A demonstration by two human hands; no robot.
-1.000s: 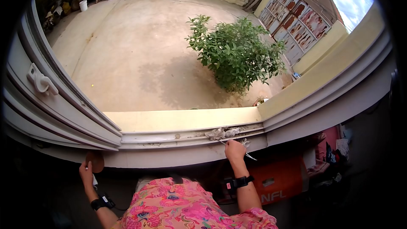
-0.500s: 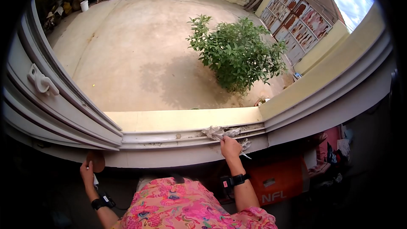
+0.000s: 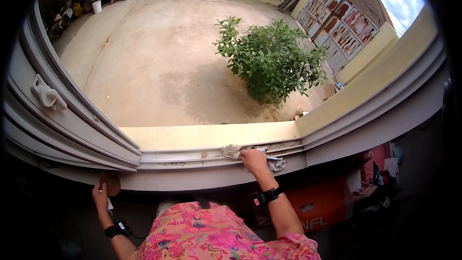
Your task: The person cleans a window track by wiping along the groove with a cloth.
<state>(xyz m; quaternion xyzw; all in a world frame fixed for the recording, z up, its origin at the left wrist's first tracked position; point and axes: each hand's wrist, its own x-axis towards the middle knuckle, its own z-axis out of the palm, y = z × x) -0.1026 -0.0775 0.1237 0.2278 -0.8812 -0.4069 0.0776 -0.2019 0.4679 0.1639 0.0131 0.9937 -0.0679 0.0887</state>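
Observation:
My right hand (image 3: 253,160) is closed round a thin metallic tool, whose pale end sticks out to the right of the fist. Just left of its fingers, a crumpled greyish cloth (image 3: 232,151) lies in the window track (image 3: 192,156). Another crumpled pale piece (image 3: 277,164) rests on the sill's edge, right of this hand. Dark dirt shows in parts of the track. Below the sill at the left, my left hand (image 3: 100,196) grips a round brown disc (image 3: 110,183); something small and white shows beneath that hand.
A white sliding window frame with a handle (image 3: 48,92) stands at the left. Beyond the sill are a leafy bush (image 3: 274,62), a white bucket (image 3: 97,6) and a rusty gate (image 3: 337,26). An orange box (image 3: 317,202) sits below the sill at the right.
My right hand has moved left along the track, and the greyish cloth has shifted left with it. The tool's free end now points more to the right. My left hand has barely moved.

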